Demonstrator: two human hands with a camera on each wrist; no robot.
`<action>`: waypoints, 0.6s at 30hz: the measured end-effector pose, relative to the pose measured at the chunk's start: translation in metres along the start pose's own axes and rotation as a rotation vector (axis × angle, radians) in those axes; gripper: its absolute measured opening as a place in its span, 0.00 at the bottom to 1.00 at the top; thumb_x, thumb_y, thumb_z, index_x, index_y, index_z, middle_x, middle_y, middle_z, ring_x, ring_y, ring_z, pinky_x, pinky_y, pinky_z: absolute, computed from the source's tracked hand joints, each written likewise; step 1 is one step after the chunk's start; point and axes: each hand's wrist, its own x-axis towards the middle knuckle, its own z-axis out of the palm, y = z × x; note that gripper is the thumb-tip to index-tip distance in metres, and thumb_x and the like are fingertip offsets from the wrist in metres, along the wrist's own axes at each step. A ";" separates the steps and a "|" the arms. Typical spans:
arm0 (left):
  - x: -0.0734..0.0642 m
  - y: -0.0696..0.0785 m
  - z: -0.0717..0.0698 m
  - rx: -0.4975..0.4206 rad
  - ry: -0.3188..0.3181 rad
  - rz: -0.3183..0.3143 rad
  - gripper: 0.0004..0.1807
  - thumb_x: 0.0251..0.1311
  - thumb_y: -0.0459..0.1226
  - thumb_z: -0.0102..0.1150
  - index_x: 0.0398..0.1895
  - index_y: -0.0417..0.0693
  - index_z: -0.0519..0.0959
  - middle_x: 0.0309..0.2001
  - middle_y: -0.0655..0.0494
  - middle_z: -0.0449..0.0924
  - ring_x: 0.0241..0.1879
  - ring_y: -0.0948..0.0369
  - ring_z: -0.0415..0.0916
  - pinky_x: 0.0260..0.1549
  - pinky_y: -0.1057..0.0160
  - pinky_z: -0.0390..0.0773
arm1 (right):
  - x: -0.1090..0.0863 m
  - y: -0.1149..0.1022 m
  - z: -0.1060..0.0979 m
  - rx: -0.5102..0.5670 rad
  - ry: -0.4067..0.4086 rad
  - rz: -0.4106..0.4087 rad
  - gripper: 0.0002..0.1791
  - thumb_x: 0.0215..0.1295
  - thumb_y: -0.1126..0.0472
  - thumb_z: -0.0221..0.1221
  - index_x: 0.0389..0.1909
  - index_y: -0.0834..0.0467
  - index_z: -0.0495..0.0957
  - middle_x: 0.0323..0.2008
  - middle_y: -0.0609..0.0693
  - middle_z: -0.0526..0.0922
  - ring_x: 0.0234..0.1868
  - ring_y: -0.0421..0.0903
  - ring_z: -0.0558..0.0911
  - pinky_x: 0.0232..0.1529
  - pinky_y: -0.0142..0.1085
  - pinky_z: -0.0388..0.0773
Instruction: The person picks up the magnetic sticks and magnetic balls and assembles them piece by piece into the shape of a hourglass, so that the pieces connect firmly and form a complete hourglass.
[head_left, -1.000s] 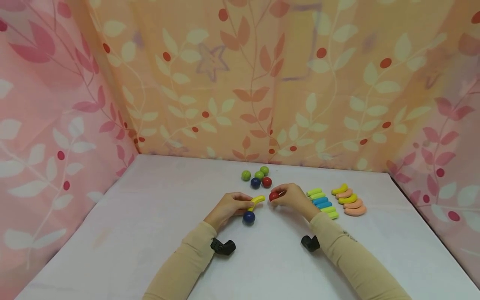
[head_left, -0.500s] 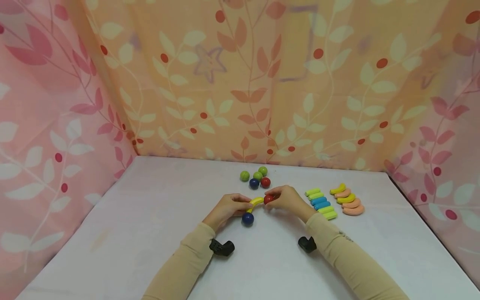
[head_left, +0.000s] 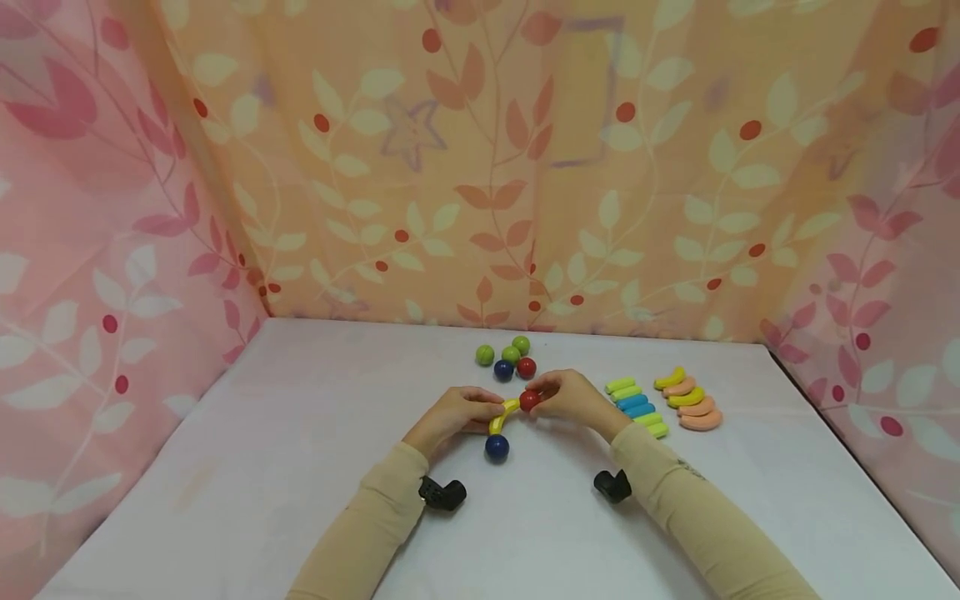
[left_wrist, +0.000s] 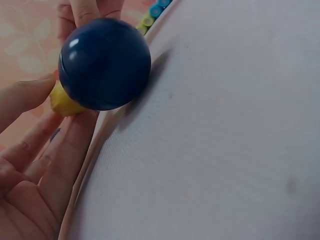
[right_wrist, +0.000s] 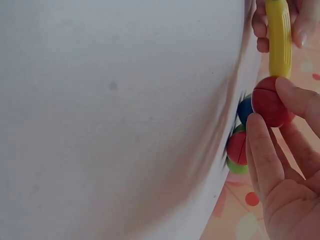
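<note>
My left hand (head_left: pixel 456 415) pinches a yellow curved rod (head_left: pixel 497 423) between thumb and fingers. A dark blue ball (head_left: pixel 497 448) sits on the rod's near end; in the left wrist view this ball (left_wrist: pixel 105 65) looms large and hides part of the rod. With fingertips and thumb, my right hand (head_left: pixel 573 402) pinches a red ball (head_left: pixel 530 401) at the rod's other end. In the right wrist view, the red ball (right_wrist: pixel 269 102) meets the tip of the yellow rod (right_wrist: pixel 279 45), and both hands are close together over the white table.
Behind the hands stand several green balls (head_left: pixel 485 355), another blue ball (head_left: pixel 503 370) and another red ball (head_left: pixel 527 367). To the right lie a row of short green and blue rods (head_left: pixel 634 402) and a row of yellow and orange curved rods (head_left: pixel 686 397). A patterned cloth (head_left: pixel 420 208) encloses the table.
My right hand has brought the red ball leftward from a gap to the yellow rod's far end. The rod has tilted slightly, its blue ball lower in the head view. The left hand stays nearly still.
</note>
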 end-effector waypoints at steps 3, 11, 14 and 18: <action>0.003 0.000 0.001 0.011 0.004 -0.021 0.16 0.59 0.39 0.69 0.48 0.40 0.84 0.46 0.48 0.84 0.36 0.62 0.82 0.40 0.64 0.85 | 0.001 -0.001 0.001 0.003 -0.001 -0.019 0.22 0.55 0.61 0.72 0.52 0.55 0.84 0.44 0.51 0.87 0.44 0.45 0.80 0.53 0.41 0.81; 0.003 -0.003 -0.002 0.000 0.026 -0.050 0.16 0.59 0.39 0.69 0.48 0.40 0.84 0.45 0.47 0.84 0.36 0.61 0.82 0.39 0.64 0.86 | -0.001 0.007 -0.015 0.056 0.041 0.010 0.22 0.60 0.56 0.70 0.55 0.56 0.82 0.51 0.55 0.86 0.54 0.51 0.83 0.60 0.48 0.79; 0.004 -0.005 -0.002 -0.005 0.019 -0.043 0.17 0.58 0.40 0.70 0.47 0.41 0.84 0.47 0.47 0.84 0.37 0.61 0.82 0.40 0.64 0.86 | -0.007 0.017 -0.037 0.108 0.096 0.029 0.26 0.60 0.52 0.69 0.58 0.58 0.80 0.56 0.57 0.84 0.59 0.53 0.80 0.64 0.50 0.75; 0.005 -0.005 -0.001 -0.018 0.019 -0.032 0.16 0.57 0.40 0.71 0.47 0.42 0.84 0.47 0.47 0.84 0.37 0.61 0.82 0.40 0.64 0.86 | -0.018 0.038 -0.068 0.130 0.164 0.060 0.35 0.57 0.42 0.69 0.60 0.59 0.78 0.58 0.57 0.83 0.60 0.54 0.79 0.64 0.50 0.75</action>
